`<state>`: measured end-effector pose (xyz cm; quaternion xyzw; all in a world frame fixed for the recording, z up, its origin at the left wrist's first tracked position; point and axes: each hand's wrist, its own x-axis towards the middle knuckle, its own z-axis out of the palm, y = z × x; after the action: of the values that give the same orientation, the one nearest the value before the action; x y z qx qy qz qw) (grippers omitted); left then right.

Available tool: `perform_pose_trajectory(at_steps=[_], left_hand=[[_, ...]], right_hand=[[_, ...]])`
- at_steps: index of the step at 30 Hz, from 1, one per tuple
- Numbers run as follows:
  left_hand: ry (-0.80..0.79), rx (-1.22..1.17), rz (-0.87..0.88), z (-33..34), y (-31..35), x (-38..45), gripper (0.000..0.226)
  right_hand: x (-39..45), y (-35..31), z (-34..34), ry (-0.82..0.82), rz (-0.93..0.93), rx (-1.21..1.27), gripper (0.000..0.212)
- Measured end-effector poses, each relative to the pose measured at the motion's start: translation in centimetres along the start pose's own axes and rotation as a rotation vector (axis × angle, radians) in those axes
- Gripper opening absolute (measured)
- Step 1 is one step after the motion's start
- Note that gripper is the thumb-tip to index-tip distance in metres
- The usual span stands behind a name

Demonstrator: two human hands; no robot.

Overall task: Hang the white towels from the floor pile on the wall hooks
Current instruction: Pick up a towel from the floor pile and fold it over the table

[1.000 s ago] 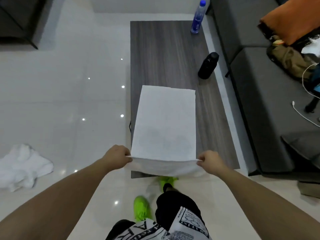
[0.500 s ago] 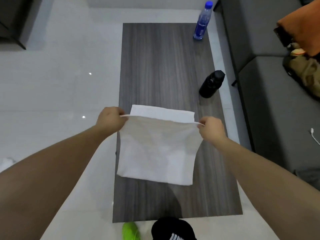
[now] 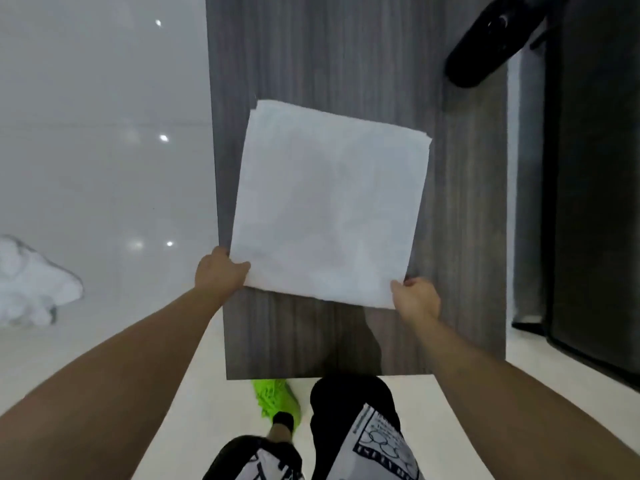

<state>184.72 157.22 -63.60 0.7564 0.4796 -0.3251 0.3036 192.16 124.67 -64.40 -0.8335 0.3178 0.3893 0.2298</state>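
A white towel [image 3: 329, 206], folded into a flat square with its layered edges showing along the far side, lies on the grey wood-grain table [image 3: 346, 57], nearer the table's left edge than its right and turned slightly askew to it. The person stands at the table's near end and holds the towel by its two near corners. The left hand [image 3: 219, 273] grips the near-left corner just at the table's left edge, fingers curled with the thumb on top of the cloth. The right hand [image 3: 415, 299] pinches the near-right corner, thumb above and curled fingers below. A bare strip of table shows between the towel's near edge and the table's near end. At the table's far-right corner of the view a black bottle [image 3: 485, 43] stands close to the right edge, well apart from the towel; I cannot tell what is in it. On the pale glossy floor [image 3: 104, 133] to the left, well away from the table, sits the crumpled pile of white towels [image 3: 31, 285]. A dark grey sofa [image 3: 595, 168] runs along the table's right side. Under the table's near end a bright green shoe [image 3: 277, 398] shows beside black and white printed shorts [image 3: 363, 431].
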Motion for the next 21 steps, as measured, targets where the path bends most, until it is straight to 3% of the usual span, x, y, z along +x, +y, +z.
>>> perform_pose_trajectory(at_steps=[3, 6, 10, 12, 16, 21], left_hand=[[0.034, -0.236, -0.102, 2.3, -2.6, -0.3, 0.041], [0.054, -0.41, -0.142, 3.2, -3.8, -0.3, 0.029], [0.012, -0.619, -0.236, 2.0, -3.8, -1.1, 0.023], [0.0, -0.726, -0.235, 0.4, -3.3, -2.2, 0.013], [0.054, -0.92, -0.112, -4.4, -2.7, -6.0, 0.006], [0.155, -1.098, 0.067, -13.9, -5.4, -13.0, 0.019]], right_hand=[[-1.5, 3.0, 3.1, 0.052, 0.142, 0.333, 0.035], [-2.3, 3.5, 4.6, 0.108, 0.156, 0.552, 0.027], [-3.3, 2.6, 4.5, 0.022, 0.165, 0.739, 0.023], [-4.8, 1.5, 3.7, -0.027, 0.109, 0.814, 0.011], [-9.5, -1.9, 1.5, -0.005, -0.078, 0.882, 0.013], [-19.1, -7.3, -0.9, 0.092, -0.323, 0.983, 0.045]])
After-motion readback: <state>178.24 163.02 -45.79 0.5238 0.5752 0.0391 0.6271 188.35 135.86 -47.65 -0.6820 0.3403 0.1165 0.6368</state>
